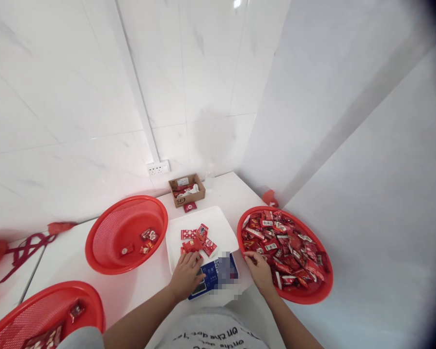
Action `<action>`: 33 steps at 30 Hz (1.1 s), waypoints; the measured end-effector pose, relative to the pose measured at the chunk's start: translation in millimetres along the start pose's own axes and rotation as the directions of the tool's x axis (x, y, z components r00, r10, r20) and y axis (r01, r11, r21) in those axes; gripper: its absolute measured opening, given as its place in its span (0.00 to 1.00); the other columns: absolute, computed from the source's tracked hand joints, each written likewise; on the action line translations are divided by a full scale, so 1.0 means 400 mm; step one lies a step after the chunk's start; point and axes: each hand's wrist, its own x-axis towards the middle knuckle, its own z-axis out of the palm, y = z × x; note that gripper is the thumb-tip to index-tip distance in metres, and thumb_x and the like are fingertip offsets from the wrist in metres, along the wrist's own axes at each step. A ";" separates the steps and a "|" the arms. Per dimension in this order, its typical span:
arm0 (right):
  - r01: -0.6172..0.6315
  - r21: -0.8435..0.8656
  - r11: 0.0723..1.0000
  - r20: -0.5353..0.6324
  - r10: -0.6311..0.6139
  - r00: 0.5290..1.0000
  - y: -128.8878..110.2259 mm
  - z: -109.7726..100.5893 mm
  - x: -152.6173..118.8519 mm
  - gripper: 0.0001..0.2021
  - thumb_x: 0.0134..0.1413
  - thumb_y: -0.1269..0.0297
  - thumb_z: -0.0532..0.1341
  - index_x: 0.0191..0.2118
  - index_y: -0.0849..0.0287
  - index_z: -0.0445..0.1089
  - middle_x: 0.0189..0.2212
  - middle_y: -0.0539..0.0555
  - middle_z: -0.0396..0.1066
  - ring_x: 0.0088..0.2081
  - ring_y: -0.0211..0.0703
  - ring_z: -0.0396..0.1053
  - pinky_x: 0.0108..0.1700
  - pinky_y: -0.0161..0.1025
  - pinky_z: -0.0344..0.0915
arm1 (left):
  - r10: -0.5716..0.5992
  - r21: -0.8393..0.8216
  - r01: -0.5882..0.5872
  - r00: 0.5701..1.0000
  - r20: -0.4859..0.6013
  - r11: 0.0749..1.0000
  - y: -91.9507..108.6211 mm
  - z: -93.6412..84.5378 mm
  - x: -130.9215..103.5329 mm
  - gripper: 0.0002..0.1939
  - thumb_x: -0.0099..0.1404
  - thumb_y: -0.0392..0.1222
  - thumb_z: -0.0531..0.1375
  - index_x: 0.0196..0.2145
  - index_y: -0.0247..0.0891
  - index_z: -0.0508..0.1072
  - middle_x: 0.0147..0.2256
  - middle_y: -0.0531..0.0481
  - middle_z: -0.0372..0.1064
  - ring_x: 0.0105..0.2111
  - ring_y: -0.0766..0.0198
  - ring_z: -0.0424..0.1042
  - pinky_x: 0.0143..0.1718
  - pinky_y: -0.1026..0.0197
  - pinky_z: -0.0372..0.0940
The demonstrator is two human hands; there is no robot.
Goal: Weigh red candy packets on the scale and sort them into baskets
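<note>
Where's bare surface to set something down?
Table: beyond the tray, between carton and right basket; also between the two left baskets and left forearm. Tray: its right side. Crowded: right basket, heaped with packets; tray's near-centre, packets and left hand.

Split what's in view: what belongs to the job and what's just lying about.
Likely in the job: left hand at packets; right hand at full basket; tray; scale; left baskets, perhaps.

Seemingly lying about: ribbon; box, though it holds packets.
</note>
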 end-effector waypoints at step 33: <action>0.227 -0.134 0.965 0.411 -0.154 0.898 -0.043 0.045 0.011 0.13 0.49 0.65 0.52 0.39 0.58 0.70 0.41 0.58 0.70 0.44 0.46 0.68 0.49 0.42 0.63 | -0.320 -0.351 0.334 0.942 0.099 0.875 0.033 -0.077 0.025 0.07 0.63 0.39 0.50 0.37 0.41 0.66 0.38 0.47 0.67 0.41 0.58 0.65 0.43 0.57 0.59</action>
